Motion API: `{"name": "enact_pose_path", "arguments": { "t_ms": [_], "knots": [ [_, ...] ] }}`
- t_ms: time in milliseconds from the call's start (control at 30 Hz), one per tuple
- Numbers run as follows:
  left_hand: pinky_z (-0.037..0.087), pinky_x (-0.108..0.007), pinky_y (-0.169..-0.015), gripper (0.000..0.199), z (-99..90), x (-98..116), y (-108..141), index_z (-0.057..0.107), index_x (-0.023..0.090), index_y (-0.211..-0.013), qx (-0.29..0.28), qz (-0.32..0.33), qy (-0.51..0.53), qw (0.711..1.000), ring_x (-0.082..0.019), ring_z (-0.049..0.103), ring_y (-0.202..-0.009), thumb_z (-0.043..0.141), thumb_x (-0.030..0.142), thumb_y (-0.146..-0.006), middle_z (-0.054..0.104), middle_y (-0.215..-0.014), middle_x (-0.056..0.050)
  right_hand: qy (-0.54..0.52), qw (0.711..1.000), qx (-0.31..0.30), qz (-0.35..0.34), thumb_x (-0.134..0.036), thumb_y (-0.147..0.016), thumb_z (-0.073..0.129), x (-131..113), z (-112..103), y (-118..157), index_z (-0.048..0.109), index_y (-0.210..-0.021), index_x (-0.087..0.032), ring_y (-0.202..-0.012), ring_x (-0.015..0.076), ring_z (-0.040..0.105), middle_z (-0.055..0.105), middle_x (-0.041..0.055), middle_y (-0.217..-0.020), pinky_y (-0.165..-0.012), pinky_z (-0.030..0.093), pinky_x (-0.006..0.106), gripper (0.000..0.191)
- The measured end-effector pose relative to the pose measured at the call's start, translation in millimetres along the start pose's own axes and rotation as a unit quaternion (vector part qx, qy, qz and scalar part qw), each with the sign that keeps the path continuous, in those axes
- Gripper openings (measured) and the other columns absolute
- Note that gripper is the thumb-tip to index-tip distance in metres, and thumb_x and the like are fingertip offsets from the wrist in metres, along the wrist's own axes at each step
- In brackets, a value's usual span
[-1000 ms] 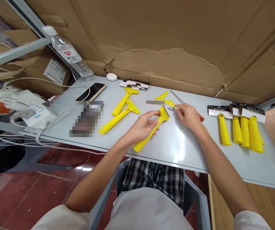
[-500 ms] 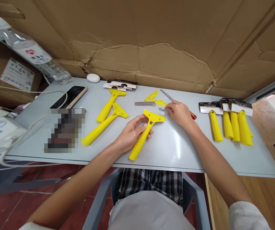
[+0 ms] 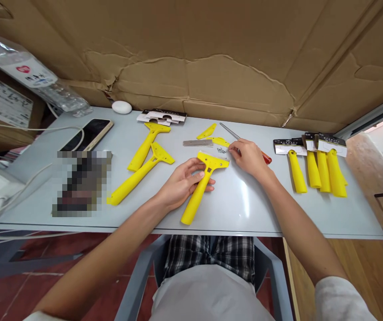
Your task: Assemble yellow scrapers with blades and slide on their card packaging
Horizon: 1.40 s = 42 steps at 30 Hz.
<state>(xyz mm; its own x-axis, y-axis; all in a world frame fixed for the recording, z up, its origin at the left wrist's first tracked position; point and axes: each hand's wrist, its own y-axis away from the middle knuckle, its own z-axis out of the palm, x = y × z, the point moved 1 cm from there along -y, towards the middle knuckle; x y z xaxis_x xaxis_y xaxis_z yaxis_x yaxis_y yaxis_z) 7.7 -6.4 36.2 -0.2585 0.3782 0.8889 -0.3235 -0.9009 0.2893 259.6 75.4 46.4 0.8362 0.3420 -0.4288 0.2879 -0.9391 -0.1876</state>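
Observation:
My left hand (image 3: 177, 183) is closed around a yellow plastic scraper (image 3: 196, 192), its T-shaped head pointing away from me and its handle towards the table's front edge. Just past that head lies a small pile of screws (image 3: 221, 150). My right hand (image 3: 247, 156) has its fingertips bent together beside the pile and the right end of the head; whatever they pinch is hidden. Under this hand rests a screwdriver (image 3: 229, 130) with a red handle. Two yellow cover pieces (image 3: 207, 131) and a stack of metal blades (image 3: 197, 143) lie behind the screws.
Two yellow scrapers (image 3: 140, 177) lie to the left, near black-and-white cards (image 3: 162, 117). Several yellow handles (image 3: 297, 173) with cards are at the right. A phone (image 3: 85, 133), a white oval object (image 3: 121, 107) and a plastic bottle (image 3: 33, 73) are at the left. Cardboard (image 3: 225, 84) stands behind the table.
The view has shifted slightly, so the table's things appear farther left. Both hands keep nearly the same pose, the left still holding the scraper and the right still beside the screws.

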Motion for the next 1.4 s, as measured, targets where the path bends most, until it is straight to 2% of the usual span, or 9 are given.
{"name": "enact_pose_path", "arguments": {
  "t_ms": [167,267,367,433,533,733,967,1167,1400],
  "knots": [
    [0.074,-0.046,-0.082,0.041,14.3,4,-6,0.062,0.019,-0.128,-0.013,-0.023,0.015,1.000,-0.024,0.082,-0.094,0.081,0.025,-0.093,0.059,-0.147,-0.016,-0.058,0.998,0.029,-0.025,-0.020,-0.101,0.059,5,-1,1,0.080,-0.105,-0.021,-0.093,0.0252,0.071,0.079,0.0086,-0.108,-0.085,0.053,0.039,0.021],
    [0.074,-0.045,-0.081,0.043,20.4,4,-7,0.064,0.019,-0.127,-0.013,-0.019,0.019,1.000,-0.025,0.082,-0.093,0.085,0.027,-0.090,0.061,-0.143,-0.015,-0.116,0.990,0.078,-0.035,-0.019,-0.100,0.062,-1,-5,4,0.079,-0.100,-0.021,-0.086,0.0224,0.069,0.077,0.0083,-0.104,-0.081,0.055,0.038,0.017],
    [0.074,-0.044,-0.080,0.044,21.6,2,-7,0.066,0.019,-0.125,-0.012,-0.013,0.028,0.999,-0.025,0.082,-0.093,0.088,0.030,-0.088,0.063,-0.139,-0.014,-0.187,0.975,0.106,-0.055,-0.026,-0.102,0.064,-17,-9,9,0.079,-0.100,-0.023,-0.091,0.0218,0.070,0.075,0.0077,-0.105,-0.075,0.056,0.036,0.015],
    [0.074,-0.044,-0.080,0.045,21.0,1,-6,0.067,0.019,-0.123,-0.012,-0.011,0.034,0.999,-0.025,0.082,-0.093,0.090,0.032,-0.087,0.064,-0.136,-0.012,-0.228,0.967,0.088,-0.076,-0.029,-0.103,0.066,-28,-10,13,0.079,-0.101,-0.024,-0.102,0.0230,0.070,0.074,0.0080,-0.109,-0.075,0.058,0.035,0.014],
    [0.073,-0.044,-0.080,0.047,20.2,0,-6,0.067,0.019,-0.123,-0.015,-0.008,0.043,0.999,-0.025,0.081,-0.092,0.092,0.032,-0.086,0.064,-0.132,-0.011,-0.260,0.959,0.050,-0.102,-0.028,-0.100,0.069,-39,-5,16,0.080,-0.099,-0.025,-0.116,0.0254,0.068,0.073,0.0087,-0.118,-0.085,0.061,0.039,0.012],
    [0.069,-0.038,-0.073,0.046,23.1,2,-4,0.065,0.019,-0.124,-0.026,0.014,0.012,0.999,-0.020,0.078,-0.084,0.089,0.035,-0.088,0.064,-0.135,-0.012,-0.290,0.953,0.004,-0.085,-0.030,-0.098,0.071,-38,1,16,0.080,-0.097,-0.024,-0.126,0.0278,0.067,0.071,0.0098,-0.127,-0.096,0.060,0.045,0.011],
    [0.063,-0.031,-0.066,0.045,22.8,1,-3,0.064,0.019,-0.125,-0.030,0.032,-0.012,0.999,-0.018,0.076,-0.082,0.085,0.040,-0.091,0.064,-0.138,-0.014,-0.298,0.952,-0.024,-0.066,-0.032,-0.096,0.070,-41,-2,17,0.077,-0.093,-0.023,-0.110,0.0235,0.072,0.073,0.0084,-0.125,-0.084,0.056,0.039,0.012],
    [0.062,-0.032,-0.065,0.044,23.5,2,-2,0.065,0.019,-0.123,-0.021,0.035,-0.015,0.999,-0.017,0.076,-0.080,0.086,0.038,-0.090,0.064,-0.135,-0.013,-0.310,0.949,-0.020,-0.061,-0.028,-0.096,0.068,-45,0,19,0.073,-0.090,-0.024,-0.110,0.0227,0.071,0.076,0.0059,-0.114,-0.083,0.054,0.036,0.009],
    [0.058,-0.031,-0.063,0.046,23.5,0,0,0.062,0.020,-0.123,-0.018,0.039,-0.016,0.999,-0.014,0.072,-0.077,0.085,0.042,-0.090,0.061,-0.140,-0.015,-0.295,0.955,-0.017,-0.031,-0.026,-0.092,0.068,-49,4,19,0.071,-0.087,-0.022,-0.095,0.0202,0.069,0.076,0.0047,-0.104,-0.083,0.052,0.036,0.007]
  ]
}}
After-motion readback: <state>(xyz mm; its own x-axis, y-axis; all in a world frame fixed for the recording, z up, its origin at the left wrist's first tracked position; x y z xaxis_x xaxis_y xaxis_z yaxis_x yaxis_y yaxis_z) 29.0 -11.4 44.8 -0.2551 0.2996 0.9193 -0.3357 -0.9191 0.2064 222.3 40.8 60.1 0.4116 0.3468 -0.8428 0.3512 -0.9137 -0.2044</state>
